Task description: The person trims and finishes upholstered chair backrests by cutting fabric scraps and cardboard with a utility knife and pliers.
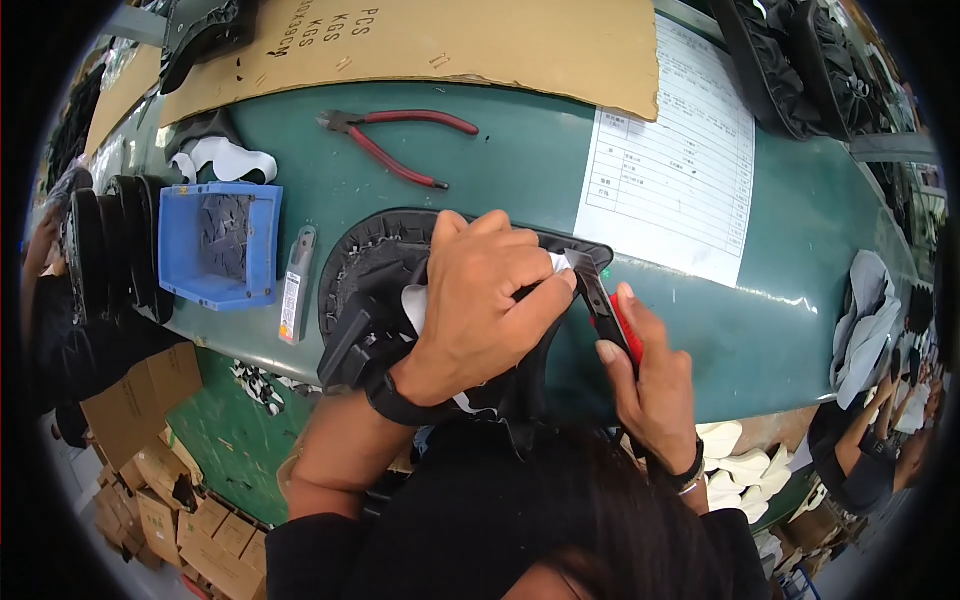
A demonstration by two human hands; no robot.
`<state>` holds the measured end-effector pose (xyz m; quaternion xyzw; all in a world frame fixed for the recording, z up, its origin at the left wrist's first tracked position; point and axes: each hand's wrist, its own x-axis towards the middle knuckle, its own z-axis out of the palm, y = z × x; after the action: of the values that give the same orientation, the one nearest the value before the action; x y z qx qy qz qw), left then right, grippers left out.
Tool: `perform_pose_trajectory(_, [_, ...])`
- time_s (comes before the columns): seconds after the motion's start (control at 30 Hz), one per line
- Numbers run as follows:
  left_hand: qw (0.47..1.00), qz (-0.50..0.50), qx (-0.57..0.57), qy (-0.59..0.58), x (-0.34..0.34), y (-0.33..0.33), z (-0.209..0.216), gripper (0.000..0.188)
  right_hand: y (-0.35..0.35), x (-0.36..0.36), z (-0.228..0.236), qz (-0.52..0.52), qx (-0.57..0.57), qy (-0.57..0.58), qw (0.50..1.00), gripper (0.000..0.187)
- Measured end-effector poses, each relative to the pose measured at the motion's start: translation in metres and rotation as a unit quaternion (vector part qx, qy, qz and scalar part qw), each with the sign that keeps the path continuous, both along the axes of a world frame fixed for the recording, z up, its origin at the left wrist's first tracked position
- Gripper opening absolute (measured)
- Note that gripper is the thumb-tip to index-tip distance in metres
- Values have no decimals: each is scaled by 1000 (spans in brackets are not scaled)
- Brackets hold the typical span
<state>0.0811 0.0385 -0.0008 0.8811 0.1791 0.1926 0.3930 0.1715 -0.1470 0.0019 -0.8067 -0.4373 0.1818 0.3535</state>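
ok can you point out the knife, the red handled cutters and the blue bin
Knife [627, 329]: head view, on its red handle.
Red-handled cutters [391, 160]: head view, on the lower handle.
Blue bin [263, 246]: head view, on its right wall.

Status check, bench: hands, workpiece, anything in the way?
Left hand pinches white fabric at black padded piece. Right hand grips red utility knife, blade at fabric. Left thumb close to blade; red-handled cutters clear of hands.

The left head-worn fisheye camera looked steeply down, close above the bare left hand [485, 295] and bare right hand [655, 388], at a glossy green tabletop [530, 155]. Its wide, upright view bent straight edges toward the rim.
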Motion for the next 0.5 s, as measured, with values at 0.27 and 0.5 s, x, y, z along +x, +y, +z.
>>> perform_pose_trajectory(0.27, [844,93,-504,-155,-3,12,8,35,11,-2,-7,19,-1,2,1000,51])
perform_pose_trajectory(0.5, [837,8,-513,-192,-7,25,5,31,14,16,9,34,-105,164,980,47])
